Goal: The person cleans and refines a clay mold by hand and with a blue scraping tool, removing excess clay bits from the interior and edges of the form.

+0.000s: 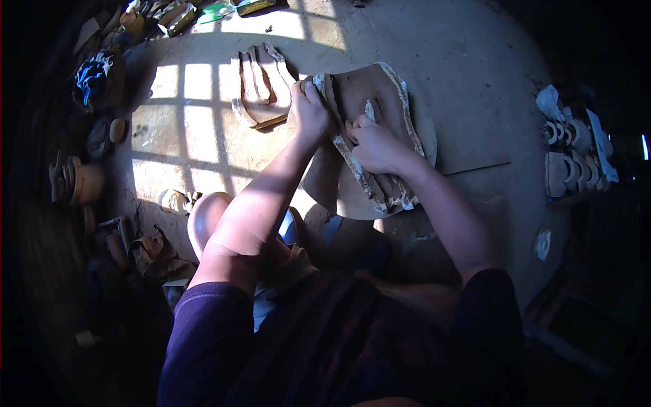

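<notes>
A large brown hollow piece with a rough, whitish rim (405, 102), like a mould half, lies tilted in front of me. My left hand (310, 114) is wrapped round its upper left edge, thumb on top. Inside the hollow, my right hand (374, 144) is closed, fingers bent against the inner surface. A small pale piece (369, 108) shows just above those fingers; I cannot tell whether they hold it. Left of my left hand, a smaller brown piece with ridges and a rough rim (263, 78) rests on the floor.
A round board (429, 136) shows under the large piece. At the right stand stacked curved pale pieces (573, 171). Along the left are a blue cloth bundle (93, 76), a tan pot-like piece (88, 182) and crumpled brown material (154, 254). Mixed items, including a yellowish box (178, 18), line the back left.
</notes>
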Tool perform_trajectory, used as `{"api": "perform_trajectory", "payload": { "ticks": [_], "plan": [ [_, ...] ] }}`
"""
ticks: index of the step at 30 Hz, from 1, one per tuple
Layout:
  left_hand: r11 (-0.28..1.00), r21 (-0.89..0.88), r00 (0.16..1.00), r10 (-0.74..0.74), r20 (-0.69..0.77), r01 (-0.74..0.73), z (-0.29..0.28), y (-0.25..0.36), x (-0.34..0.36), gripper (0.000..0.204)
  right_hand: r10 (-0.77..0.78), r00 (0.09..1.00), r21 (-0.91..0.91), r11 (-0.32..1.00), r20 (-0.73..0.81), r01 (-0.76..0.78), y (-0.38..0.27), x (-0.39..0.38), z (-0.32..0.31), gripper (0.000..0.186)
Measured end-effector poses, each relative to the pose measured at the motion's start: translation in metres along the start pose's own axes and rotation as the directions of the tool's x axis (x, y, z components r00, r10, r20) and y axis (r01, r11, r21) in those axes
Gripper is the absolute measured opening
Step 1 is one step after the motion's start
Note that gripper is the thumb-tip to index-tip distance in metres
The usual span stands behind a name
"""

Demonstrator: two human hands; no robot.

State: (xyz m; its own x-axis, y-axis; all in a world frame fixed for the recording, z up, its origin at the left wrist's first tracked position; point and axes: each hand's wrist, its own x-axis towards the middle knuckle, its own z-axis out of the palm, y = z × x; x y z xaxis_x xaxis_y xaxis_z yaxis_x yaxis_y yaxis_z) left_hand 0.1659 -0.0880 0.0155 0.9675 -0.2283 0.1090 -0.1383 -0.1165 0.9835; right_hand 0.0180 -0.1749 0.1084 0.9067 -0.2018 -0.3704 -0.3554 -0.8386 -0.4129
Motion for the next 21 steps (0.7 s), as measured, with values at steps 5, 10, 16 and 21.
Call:
{"api": "perform_trajectory", "payload": {
  "ticks": [5, 10, 16, 21],
  "plan": [
    [0.992, -0.080, 0.990, -0.092, 0.107, 0.101, -0.007, -0.002, 0.000, 0.040, 0.014, 1.000, 0.132, 0.991, -0.025, -0.010, 0.003, 0.003, -0.009, 0.037],
    [0.996, 0.041, 0.994, -0.083, 0.076, 0.080, 0.000, -0.006, 0.001, 0.041, -0.050, 0.999, 0.003, 0.999, -0.008, 0.050, 0.007, -0.013, 0.003, 0.032],
    [0.998, -0.023, 0.992, -0.062, 0.111, 0.065, -0.004, -0.010, 0.005, 0.044, 0.214, 0.927, 0.192, 0.940, 0.309, -0.281, -0.008, -0.006, -0.029, 0.030],
    [0.996, 0.067, 0.996, -0.057, 0.072, 0.052, -0.003, -0.006, 0.003, 0.040, 0.014, 0.989, 0.047, 0.999, -0.149, -0.007, 0.008, -0.031, 0.008, 0.031]
  ]
}}
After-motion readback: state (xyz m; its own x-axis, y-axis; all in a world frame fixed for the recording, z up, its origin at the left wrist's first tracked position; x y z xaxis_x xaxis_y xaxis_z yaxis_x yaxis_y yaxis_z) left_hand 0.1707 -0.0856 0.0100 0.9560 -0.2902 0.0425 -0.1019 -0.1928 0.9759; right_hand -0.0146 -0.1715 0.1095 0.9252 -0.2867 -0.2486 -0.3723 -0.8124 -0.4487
